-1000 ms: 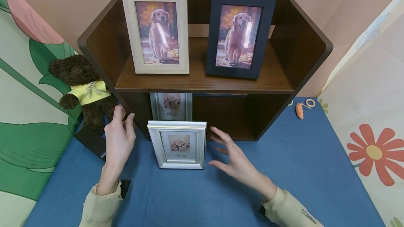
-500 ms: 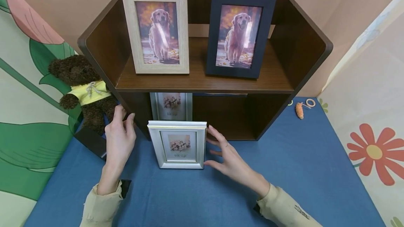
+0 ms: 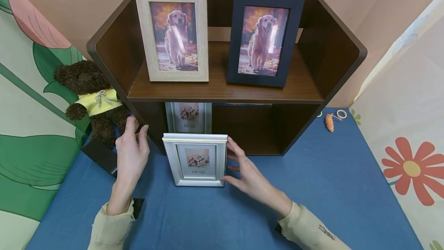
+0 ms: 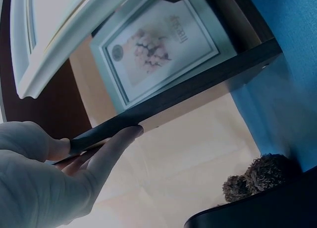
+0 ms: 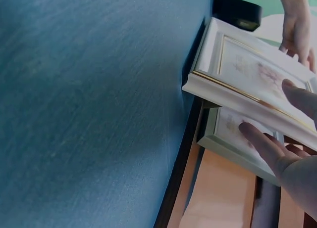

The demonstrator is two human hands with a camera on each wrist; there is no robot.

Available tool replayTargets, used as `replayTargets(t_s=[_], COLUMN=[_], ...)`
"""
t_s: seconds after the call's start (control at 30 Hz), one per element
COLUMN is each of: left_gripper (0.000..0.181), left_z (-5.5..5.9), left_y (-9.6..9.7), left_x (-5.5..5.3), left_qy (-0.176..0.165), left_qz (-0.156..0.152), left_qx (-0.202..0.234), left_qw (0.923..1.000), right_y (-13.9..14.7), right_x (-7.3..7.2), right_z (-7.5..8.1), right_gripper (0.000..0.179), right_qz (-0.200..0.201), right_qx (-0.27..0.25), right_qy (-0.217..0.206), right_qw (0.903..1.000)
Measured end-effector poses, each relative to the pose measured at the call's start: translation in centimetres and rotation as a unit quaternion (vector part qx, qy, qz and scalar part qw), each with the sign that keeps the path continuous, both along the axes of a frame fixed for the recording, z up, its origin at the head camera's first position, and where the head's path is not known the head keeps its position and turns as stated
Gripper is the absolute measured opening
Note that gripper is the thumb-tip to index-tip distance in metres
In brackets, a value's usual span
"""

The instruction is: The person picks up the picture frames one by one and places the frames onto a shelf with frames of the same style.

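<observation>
- I see my left hand (image 3: 132, 149) pinching the brown shelf (image 3: 217, 88) at its left side, with thumb and fingers on opposite faces of the board.
- My right hand (image 3: 249, 173) is spread around the right edge of the silver frame (image 3: 198, 160); I cannot tell if every finger touches.
- This silver frame stands on the blue desk (image 3: 194, 219), in front of the lower compartment (image 3: 246, 126), where a second frame (image 3: 189, 120) stands.

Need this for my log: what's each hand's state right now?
Left hand: closed, holding the side edge of the dark-brown wooden shelf.
Right hand: at the front silver rectangular picture frame; open or closed cannot be told.
</observation>
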State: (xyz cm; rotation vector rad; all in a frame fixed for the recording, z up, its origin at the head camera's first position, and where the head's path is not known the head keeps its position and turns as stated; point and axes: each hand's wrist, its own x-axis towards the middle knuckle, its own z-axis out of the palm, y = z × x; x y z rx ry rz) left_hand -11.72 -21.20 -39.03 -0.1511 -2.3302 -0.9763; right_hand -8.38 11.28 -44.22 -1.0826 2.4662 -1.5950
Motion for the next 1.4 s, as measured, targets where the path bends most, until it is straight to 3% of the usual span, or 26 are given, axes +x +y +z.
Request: replayTargets(t_s=[1.03,1.4], left_gripper=[0.024,0.023], left_z=[-0.1,-0.2], left_y=[0.1,0.0], left_x=[0.1,0.0], left_qy=[0.001,0.005], left_qz=[0.001,0.001], left_qx=[-0.004,-0.007], left_qw=[1.0,1.0], right_y=[-1.5,-1.6], right_x=[0.3,0.1], right_z=[-1.0,-1.0], right_gripper=[0.127,0.122], right_qz=[-0.046,-0.068], right_qx=[0.015,0.034], right_qy=[0.012,0.046], right_qw=[0.9988,0.996])
